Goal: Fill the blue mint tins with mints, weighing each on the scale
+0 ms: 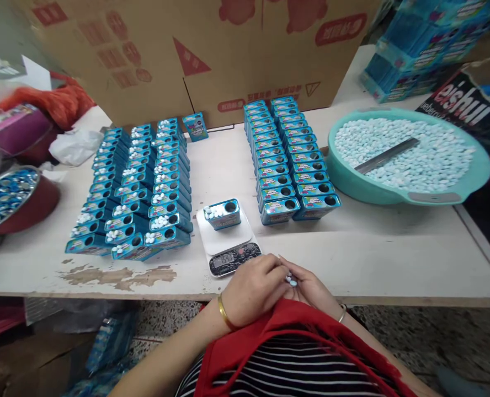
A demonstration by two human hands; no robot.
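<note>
My left hand (255,286), with a gold bangle at its wrist, reaches over my right hand (311,286) at the table's front edge. A few pale blue candies (291,280) lie in the cupped right palm, and the bent left fingers touch them. Just beyond, a white digital scale (226,242) carries one blue tin (225,220) with white candies on its top beside a round hole. Rows of blue tins (170,209) topped with candies stand to the left. Two rows of tins (280,212) without candies on top stand right of the scale.
A turquoise basin (394,193) of pale candies holds a metal bar (388,156) at the right. Behind stands a large cardboard box (145,66). A red bowl (38,204) of blue wrapped pieces sits far left. Wrapped blue packs (419,49) are stacked back right.
</note>
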